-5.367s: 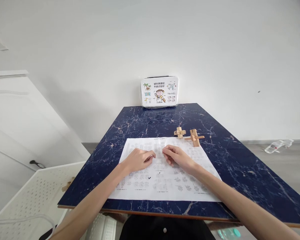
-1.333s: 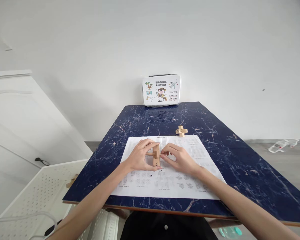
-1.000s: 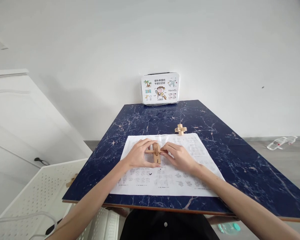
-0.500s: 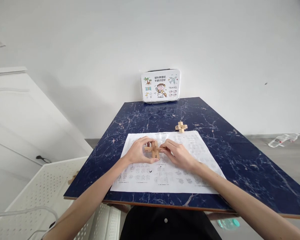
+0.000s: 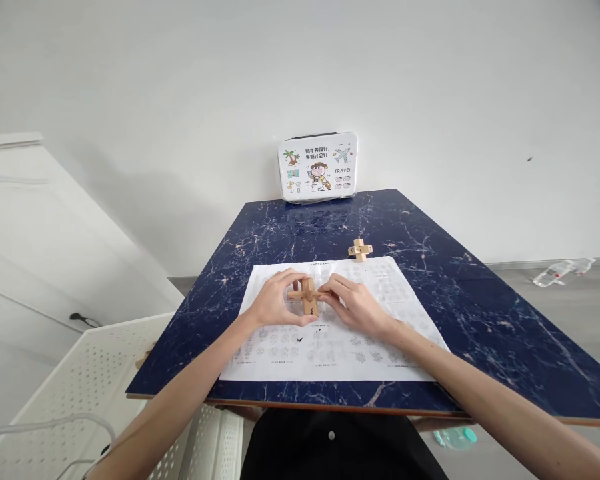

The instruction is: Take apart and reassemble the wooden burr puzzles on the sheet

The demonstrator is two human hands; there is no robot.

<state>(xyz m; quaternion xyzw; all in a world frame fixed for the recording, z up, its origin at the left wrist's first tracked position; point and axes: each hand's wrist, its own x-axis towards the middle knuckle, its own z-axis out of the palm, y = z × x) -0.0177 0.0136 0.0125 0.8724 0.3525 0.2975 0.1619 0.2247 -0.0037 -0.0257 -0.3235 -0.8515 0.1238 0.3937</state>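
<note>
Left hand (image 5: 271, 301): gripping wooden cross (image 5: 310, 307) at twelve and six o'clock.
Right hand (image 5: 356, 308): pinching its three o'clock end.

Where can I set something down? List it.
Free: blue table right of paper, behind right forearm; between paper and white case, left of wooden cross. Crowded: paper's middle, where left hand and right hand hold wooden pieces.

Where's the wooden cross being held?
In the head view, the wooden cross is below centre, between the left hand and right hand, over the printed sheet.
</note>
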